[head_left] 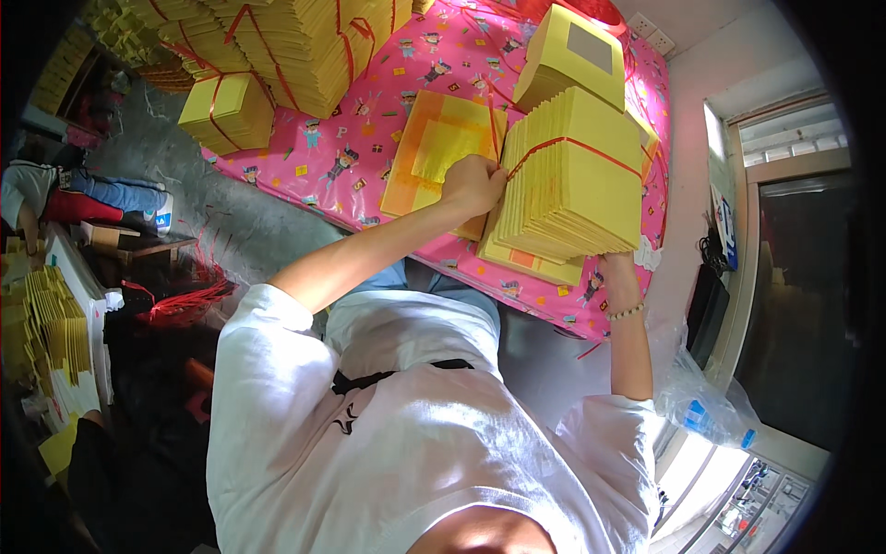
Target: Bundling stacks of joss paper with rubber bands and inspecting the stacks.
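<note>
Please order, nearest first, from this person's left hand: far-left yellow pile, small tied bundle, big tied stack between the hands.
Head view, left hand:
1. Big tied stack: at its right.
2. Small tied bundle: pink table's left corner.
3. Yellow pile: far left.

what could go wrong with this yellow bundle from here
The red strap might slip or loosen if the left hand, closed at the bundle's side, loses its grip. The yellow bundle has uneven layers along its lower left side, so they may slide out of line. It also sits above a lower yellow stack near the pink-covered table's edge; a hard tug could perhaps shift both.
</note>
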A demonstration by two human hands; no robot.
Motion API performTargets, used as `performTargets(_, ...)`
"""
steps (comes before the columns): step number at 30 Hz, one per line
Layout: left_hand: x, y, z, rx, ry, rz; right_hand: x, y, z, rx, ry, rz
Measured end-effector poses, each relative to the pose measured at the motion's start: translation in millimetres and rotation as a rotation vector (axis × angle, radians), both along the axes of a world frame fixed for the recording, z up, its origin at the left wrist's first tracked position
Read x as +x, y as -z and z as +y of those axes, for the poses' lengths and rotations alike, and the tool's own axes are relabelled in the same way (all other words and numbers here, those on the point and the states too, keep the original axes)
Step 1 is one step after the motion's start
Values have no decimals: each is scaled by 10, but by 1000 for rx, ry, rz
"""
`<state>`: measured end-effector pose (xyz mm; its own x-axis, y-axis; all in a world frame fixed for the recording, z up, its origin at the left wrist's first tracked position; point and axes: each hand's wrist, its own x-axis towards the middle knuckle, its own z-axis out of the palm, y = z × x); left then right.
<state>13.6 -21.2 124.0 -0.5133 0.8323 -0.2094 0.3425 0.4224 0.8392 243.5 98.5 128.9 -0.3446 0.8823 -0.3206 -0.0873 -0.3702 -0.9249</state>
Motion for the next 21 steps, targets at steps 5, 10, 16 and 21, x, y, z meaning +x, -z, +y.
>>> performTargets(5,81,-108,1,51,10,78,-24,-15,20,2,11,-19)
performTargets(10,100,-269,-34,29,21,127,-50,-15,34,-3,1,-23)
performTargets(16,48,-159,61,-5,-8,8,-79,-49,8,-5,-4,-21)
performTargets(21,46,-349,64,-66,44,26,-107,-54,11,-12,9,-24)
